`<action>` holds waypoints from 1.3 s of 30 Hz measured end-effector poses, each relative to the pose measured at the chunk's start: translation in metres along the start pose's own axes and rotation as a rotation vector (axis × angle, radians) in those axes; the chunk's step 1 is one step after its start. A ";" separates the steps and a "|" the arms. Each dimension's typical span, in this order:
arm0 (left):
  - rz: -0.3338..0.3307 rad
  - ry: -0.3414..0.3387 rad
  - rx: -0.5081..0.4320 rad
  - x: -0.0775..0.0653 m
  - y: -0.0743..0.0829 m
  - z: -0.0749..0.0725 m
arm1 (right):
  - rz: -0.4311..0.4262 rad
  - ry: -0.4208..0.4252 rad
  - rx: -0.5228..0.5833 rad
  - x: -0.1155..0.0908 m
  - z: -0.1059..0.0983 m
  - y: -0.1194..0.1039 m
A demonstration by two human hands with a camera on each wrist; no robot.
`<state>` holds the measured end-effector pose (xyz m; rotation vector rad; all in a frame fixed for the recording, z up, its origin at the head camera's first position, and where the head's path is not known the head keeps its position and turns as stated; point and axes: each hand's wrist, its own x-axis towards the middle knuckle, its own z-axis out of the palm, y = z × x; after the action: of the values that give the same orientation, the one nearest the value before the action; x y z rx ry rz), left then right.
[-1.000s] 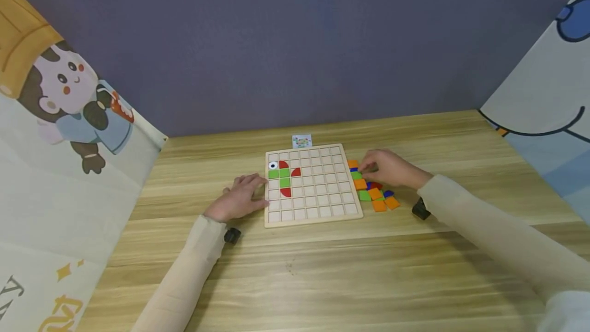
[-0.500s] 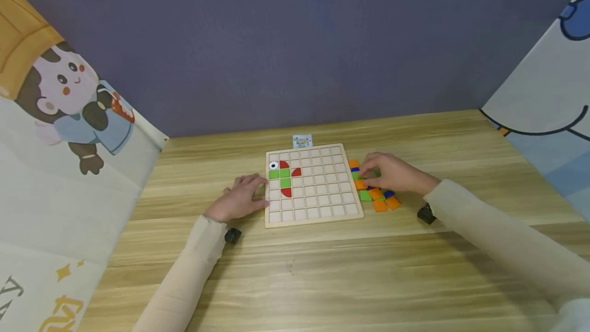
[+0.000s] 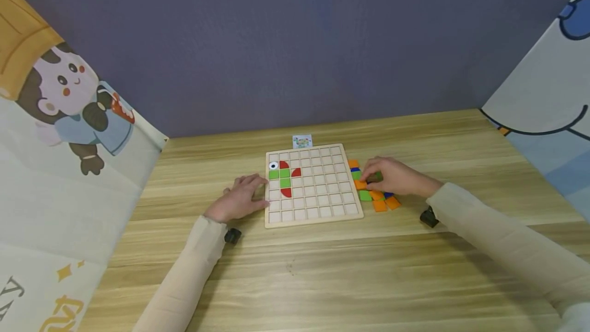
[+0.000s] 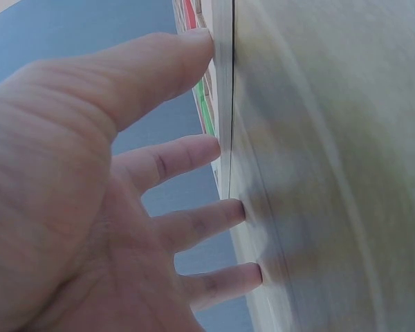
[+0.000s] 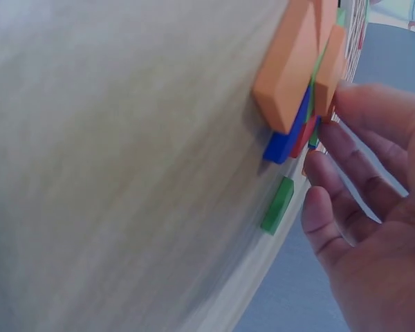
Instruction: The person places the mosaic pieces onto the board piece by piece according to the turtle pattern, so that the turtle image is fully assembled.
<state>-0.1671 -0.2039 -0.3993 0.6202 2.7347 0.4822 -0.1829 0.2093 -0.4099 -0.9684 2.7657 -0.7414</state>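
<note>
My left hand point(image 3: 236, 200) rests at the left edge of a wooden grid board point(image 3: 318, 188), thumb and fingers spread and fairly straight. In the left wrist view the fingertips point(image 4: 207, 146) reach the board's side. A white eye tile point(image 3: 273, 165), green squares point(image 3: 284, 172) and red quarter-round tiles point(image 3: 296, 172) lie in cells at the board's left. My right hand point(image 3: 394, 175) is over loose coloured tiles point(image 3: 380, 206) beside the board's right edge. Its thumb touches an orange tile point(image 5: 330, 72) in the right wrist view; the other fingers are loosely bent. The hand hides part of the pile.
A small printed picture card point(image 3: 301, 141) lies behind the board. A dark panel point(image 3: 322, 50) stands along the back of the wooden table point(image 3: 295, 270), with printed cartoon walls left and right. A green tile point(image 5: 278, 206) lies apart from the heap in the right wrist view.
My right hand has moved slightly toward me and to the right over the loose tiles, covering the red one there. The left hand, the board and the tiles on it stay in place.
</note>
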 end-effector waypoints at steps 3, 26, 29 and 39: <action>-0.001 0.000 0.002 0.000 0.000 0.000 | -0.006 0.007 -0.014 0.000 0.000 0.000; 0.000 -0.001 0.004 -0.001 0.000 0.001 | 0.006 0.061 -0.010 0.016 -0.003 -0.015; 0.000 0.000 0.001 -0.001 0.000 0.001 | 0.004 0.059 -0.001 0.023 -0.002 -0.020; -0.001 -0.001 0.000 0.000 -0.001 0.000 | -0.070 0.062 0.006 0.047 0.003 -0.032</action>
<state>-0.1671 -0.2043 -0.3999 0.6195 2.7333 0.4816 -0.2013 0.1574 -0.3946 -1.0638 2.7932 -0.8020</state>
